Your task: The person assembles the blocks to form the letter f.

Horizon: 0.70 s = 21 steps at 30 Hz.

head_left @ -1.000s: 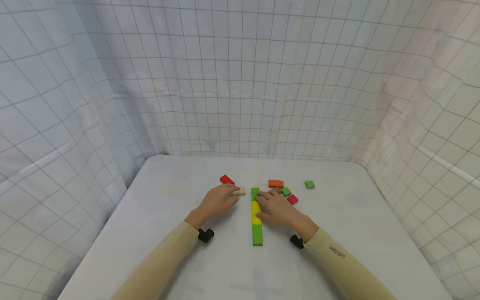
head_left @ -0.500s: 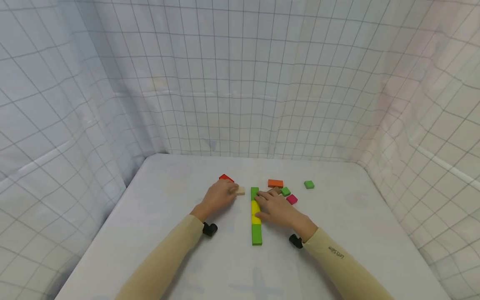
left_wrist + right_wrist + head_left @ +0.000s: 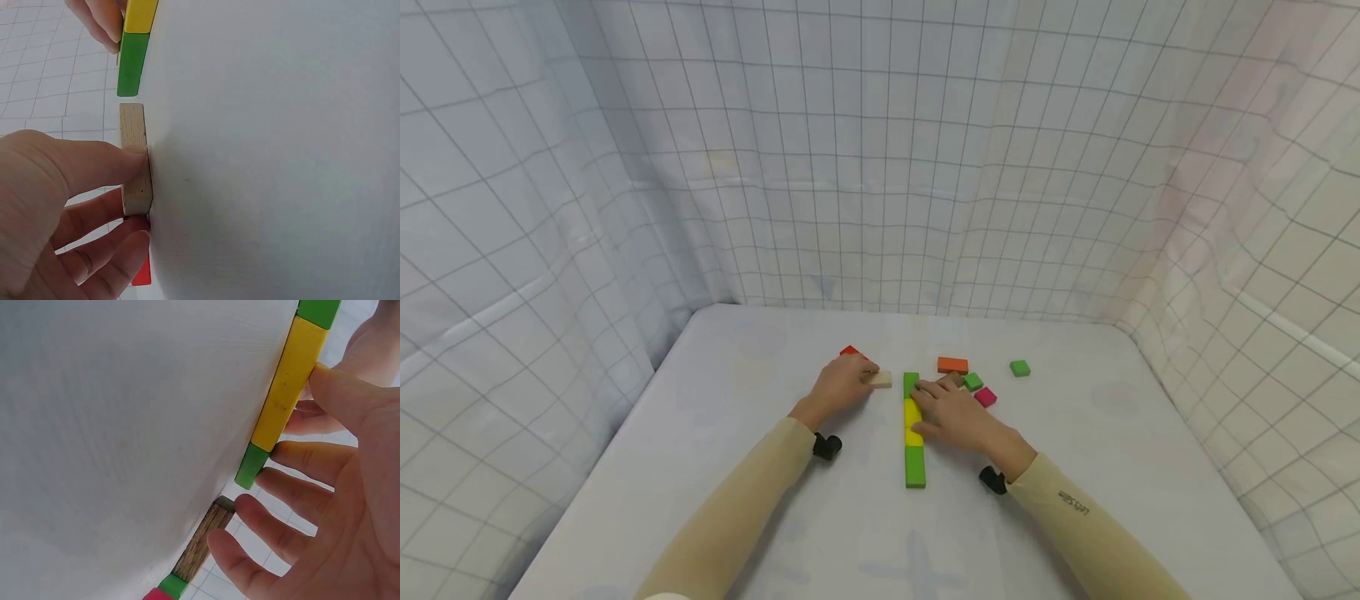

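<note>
A line of three flat blocks, green, yellow and green, runs toward me on the white table. My right hand lies against its right side. Its thumb touches the yellow block, and its straight fingers reach past the far green block to a brown block. My left hand pinches a beige wooden block lying on the table left of the line. The thumb and fingers hold the beige block at its near end. A red block is half hidden behind that hand.
Loose blocks lie right of the line: an orange one, a small green one, a pink one and another green one farther right. Grid-patterned cloth walls close off the table's back and sides.
My left hand has slid a little forward on the beige block and now covers more of the red block. The right hand and the line of blocks have stayed put.
</note>
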Each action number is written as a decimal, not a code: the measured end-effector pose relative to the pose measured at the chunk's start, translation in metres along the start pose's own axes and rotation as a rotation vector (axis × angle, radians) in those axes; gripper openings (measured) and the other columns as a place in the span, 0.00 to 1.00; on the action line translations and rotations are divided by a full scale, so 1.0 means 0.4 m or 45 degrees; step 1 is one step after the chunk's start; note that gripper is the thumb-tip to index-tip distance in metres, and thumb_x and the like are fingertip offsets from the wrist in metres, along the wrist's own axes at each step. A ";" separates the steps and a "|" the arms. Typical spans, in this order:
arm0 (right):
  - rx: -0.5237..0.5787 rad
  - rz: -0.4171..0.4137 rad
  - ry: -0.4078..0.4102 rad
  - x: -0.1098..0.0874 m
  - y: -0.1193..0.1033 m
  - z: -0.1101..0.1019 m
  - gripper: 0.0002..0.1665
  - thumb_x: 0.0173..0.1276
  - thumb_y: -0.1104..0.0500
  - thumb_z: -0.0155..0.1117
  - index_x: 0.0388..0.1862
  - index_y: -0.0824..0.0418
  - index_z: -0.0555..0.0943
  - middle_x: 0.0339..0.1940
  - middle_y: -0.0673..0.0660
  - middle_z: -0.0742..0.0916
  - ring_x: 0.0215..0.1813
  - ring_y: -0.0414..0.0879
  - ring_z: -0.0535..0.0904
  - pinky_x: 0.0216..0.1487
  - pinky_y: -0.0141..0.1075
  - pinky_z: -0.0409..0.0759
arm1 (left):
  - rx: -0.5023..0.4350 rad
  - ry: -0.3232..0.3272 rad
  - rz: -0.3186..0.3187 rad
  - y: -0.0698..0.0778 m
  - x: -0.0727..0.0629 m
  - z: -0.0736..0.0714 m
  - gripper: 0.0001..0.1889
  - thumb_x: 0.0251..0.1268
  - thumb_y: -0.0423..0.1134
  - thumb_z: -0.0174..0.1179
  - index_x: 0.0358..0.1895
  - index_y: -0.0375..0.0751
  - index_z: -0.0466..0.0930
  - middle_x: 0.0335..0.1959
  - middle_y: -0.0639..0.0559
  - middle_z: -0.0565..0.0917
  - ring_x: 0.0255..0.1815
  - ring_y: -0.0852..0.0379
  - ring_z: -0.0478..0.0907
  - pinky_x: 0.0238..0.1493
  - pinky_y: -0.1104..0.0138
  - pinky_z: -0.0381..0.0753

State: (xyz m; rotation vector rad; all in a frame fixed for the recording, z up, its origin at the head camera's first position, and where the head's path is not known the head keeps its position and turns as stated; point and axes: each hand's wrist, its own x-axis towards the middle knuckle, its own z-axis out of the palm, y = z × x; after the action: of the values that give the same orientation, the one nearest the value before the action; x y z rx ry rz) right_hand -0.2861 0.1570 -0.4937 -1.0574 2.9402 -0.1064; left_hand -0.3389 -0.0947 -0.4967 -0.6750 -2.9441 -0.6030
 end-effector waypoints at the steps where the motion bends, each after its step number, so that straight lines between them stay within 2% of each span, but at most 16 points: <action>1: 0.001 -0.001 0.003 0.000 0.000 -0.002 0.42 0.73 0.36 0.59 0.76 0.59 0.69 0.76 0.58 0.71 0.72 0.58 0.66 0.65 0.55 0.72 | -0.003 -0.003 -0.006 0.001 0.002 -0.002 0.17 0.60 0.33 0.71 0.53 0.42 0.87 0.50 0.49 0.86 0.51 0.50 0.82 0.54 0.56 0.80; 11: 0.006 0.000 0.009 -0.001 -0.002 -0.009 0.42 0.73 0.36 0.60 0.76 0.59 0.69 0.75 0.57 0.71 0.71 0.57 0.66 0.66 0.53 0.72 | -0.019 -0.003 -0.021 0.003 0.003 -0.011 0.16 0.60 0.33 0.71 0.53 0.41 0.88 0.50 0.49 0.86 0.50 0.50 0.82 0.55 0.56 0.79; 21: 0.027 -0.013 -0.004 -0.002 -0.004 -0.009 0.42 0.73 0.36 0.60 0.76 0.60 0.69 0.76 0.59 0.71 0.72 0.58 0.66 0.64 0.56 0.72 | -0.050 0.025 -0.020 0.005 -0.002 -0.011 0.16 0.60 0.33 0.71 0.52 0.41 0.88 0.49 0.48 0.86 0.49 0.50 0.82 0.54 0.56 0.79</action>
State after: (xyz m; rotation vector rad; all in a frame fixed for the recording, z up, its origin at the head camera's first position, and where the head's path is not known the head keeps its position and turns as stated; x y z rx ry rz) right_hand -0.2843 0.1565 -0.4900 -1.0686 2.9243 -0.1351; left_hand -0.3374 -0.0953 -0.4919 -0.6460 -2.9296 -0.6663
